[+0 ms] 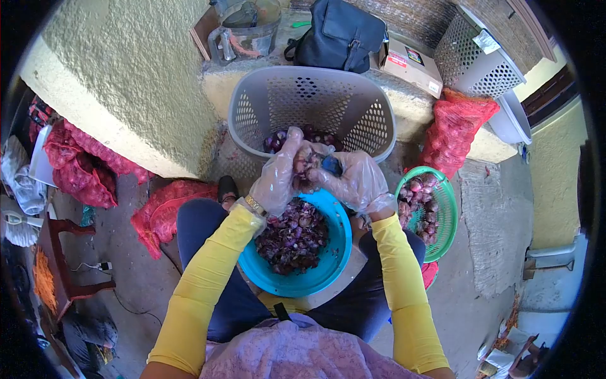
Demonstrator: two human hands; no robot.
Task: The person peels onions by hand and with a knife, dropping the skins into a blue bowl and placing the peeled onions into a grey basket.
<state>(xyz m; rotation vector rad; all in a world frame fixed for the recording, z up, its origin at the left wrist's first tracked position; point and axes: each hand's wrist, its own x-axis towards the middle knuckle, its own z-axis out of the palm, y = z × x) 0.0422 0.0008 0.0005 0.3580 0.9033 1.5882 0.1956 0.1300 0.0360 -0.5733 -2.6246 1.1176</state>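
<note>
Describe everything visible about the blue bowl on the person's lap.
The blue bowl is round, smooth and looks like plastic. It sits upright on the person's lap, between the yellow sleeves, under both gloved hands. Purple onion skins fill most of its middle, leaving the rim and right inner wall bare. The left forearm crosses its upper left rim.

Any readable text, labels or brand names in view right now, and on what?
None can be read.
Grey cardboard box beside the black bag: red and dark printed labels, too small and blurred to read.
White tag on the upturned grey plastic crate: blurred.
</note>
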